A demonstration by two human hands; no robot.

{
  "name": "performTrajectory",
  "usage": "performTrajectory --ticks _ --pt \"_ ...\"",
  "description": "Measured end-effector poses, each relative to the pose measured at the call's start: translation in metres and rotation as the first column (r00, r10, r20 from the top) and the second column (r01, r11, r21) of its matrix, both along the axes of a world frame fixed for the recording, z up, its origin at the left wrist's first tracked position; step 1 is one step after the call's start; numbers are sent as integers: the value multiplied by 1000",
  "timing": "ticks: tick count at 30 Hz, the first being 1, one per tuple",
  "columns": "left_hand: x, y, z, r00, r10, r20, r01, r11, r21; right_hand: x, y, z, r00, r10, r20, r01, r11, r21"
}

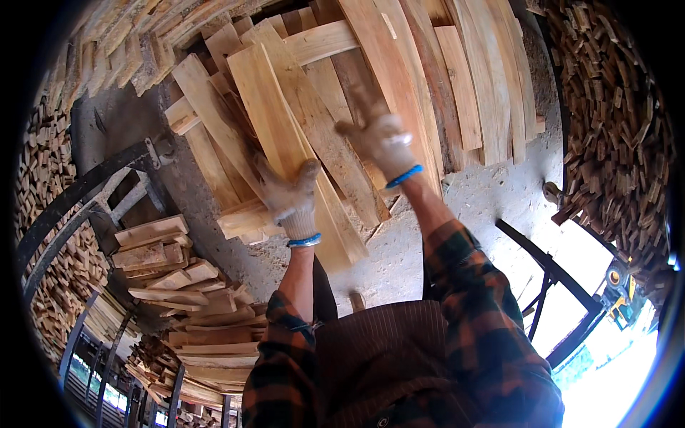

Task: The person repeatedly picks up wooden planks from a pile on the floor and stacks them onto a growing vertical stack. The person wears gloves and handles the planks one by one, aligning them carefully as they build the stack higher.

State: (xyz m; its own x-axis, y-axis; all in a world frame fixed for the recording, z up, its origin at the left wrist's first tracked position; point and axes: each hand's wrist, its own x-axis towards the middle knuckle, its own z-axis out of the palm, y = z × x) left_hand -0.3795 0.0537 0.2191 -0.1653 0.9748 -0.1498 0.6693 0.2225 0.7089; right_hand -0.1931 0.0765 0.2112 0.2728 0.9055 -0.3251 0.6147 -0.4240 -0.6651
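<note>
My left hand (289, 196), in a pale knit glove with a blue cuff, is closed over a light wooden board (267, 107). Its thumb and fingers lie at either side of the board, which slants across other boards with its near end toward me. Farther right, my right hand (385, 143) wears a matching glove and is smeared by motion. Its thumb and fingers stand apart over the boards, with nothing seen in them. Next to it runs a long reddish-brown board (385, 64).
A row of long boards (492, 78) lies at the far right, over a crosswise board (325, 41). Split-wood stacks (606, 93) rise on both sides. To the left are a black metal frame (93, 185) and a pile of short boards (164, 257); another dark frame (553, 271) stands at right.
</note>
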Motion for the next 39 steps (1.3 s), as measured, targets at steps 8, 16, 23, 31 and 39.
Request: performTrajectory --ticks 8,16,23,31,39 --pt "-56 -28 -33 923 261 283 -157 927 -340 -16 -37 25 939 -170 -300 86 958 -273" --pt "-5 -26 23 719 462 520 0 747 -665 -108 -97 -43 993 22 115 -29 998 57" --pt "70 -41 74 634 522 571 -116 794 -597 -37 -71 27 857 -96 -507 -7 980 -197" --pt "248 -69 60 800 -233 552 441 853 -279 266 -116 70 827 -54 -559 87 996 32" --pt "369 44 -105 750 -509 -423 385 856 -347 574 -120 -35 764 -392 -513 394 912 -110"
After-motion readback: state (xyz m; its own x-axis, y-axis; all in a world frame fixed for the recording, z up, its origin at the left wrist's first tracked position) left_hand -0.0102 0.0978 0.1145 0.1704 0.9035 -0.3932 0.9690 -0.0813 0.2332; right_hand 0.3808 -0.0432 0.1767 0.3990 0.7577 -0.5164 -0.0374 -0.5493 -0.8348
